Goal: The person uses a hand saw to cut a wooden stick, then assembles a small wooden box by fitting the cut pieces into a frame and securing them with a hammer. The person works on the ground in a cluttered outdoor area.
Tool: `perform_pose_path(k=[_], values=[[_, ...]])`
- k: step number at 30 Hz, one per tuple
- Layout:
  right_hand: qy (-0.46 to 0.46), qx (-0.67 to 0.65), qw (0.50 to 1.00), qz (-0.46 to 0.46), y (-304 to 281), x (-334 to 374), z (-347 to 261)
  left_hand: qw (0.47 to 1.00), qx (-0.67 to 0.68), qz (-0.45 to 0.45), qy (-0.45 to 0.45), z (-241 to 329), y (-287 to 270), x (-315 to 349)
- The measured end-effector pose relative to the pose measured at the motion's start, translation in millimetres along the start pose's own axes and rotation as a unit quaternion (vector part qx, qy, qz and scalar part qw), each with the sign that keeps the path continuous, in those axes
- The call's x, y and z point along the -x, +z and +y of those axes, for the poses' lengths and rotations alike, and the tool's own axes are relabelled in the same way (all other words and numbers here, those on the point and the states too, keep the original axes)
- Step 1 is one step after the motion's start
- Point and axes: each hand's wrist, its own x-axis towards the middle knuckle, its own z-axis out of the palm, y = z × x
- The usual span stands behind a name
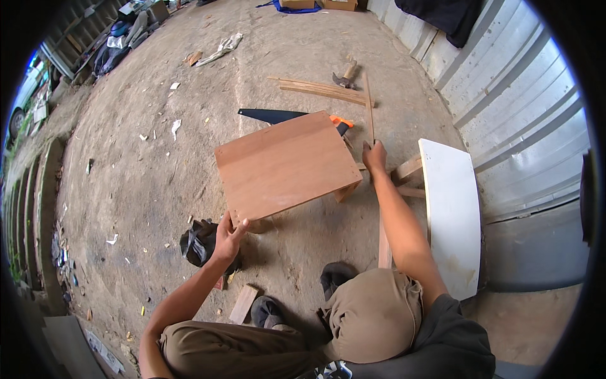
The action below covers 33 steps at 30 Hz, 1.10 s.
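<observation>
A small wooden stool [287,163] with a flat brown top stands tilted across the middle of the floor, short legs partly showing beneath it. At its near left corner, my left hand [231,237] grips the edge, thumb on top and the other fingers mostly hidden. To the stool's right, my right hand [375,156] is closed around the lower end of a thin wooden strip [368,104], which points away from me. Behind the stool lies a handsaw [271,115] with a dark blade and orange-black handle, partly covered by the stool top.
Beyond the strip lie a claw hammer [346,76] and several wood strips [322,92]. A white-topped stool [451,218] stands at right by the metal wall [524,101]. A black bag [199,242] and a wood block [243,304] sit near my feet.
</observation>
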Motion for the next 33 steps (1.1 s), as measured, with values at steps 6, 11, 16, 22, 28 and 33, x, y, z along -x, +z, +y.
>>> perform_pose_path(k=[6, 11, 16, 22, 28, 33], values=[[-0.016, 0.092, 0.995, -0.041, 13, 4, 22, 0.999, 0.028, 0.021, 0.012, -7, -6, -2], [-0.221, 0.151, 0.964, 0.006, 59, -18, 9, 0.998, 0.053, 0.030, 0.005, 9, -24, -14], [-0.262, 0.148, 0.953, -0.037, 83, -53, 11, 0.997, 0.010, 0.047, -0.064, 53, -51, -63], [-0.226, 0.161, 0.953, -0.126, 82, -105, 8, 0.986, 0.027, 0.155, -0.060, 88, -54, -130], [-0.174, 0.096, 0.969, -0.149, 89, -122, 11, 0.971, 0.088, 0.201, -0.096, 98, -66, -190], [-0.245, 0.111, 0.962, 0.051, 101, -92, -12, 0.958, 0.104, 0.224, -0.144, 107, -70, -210]])
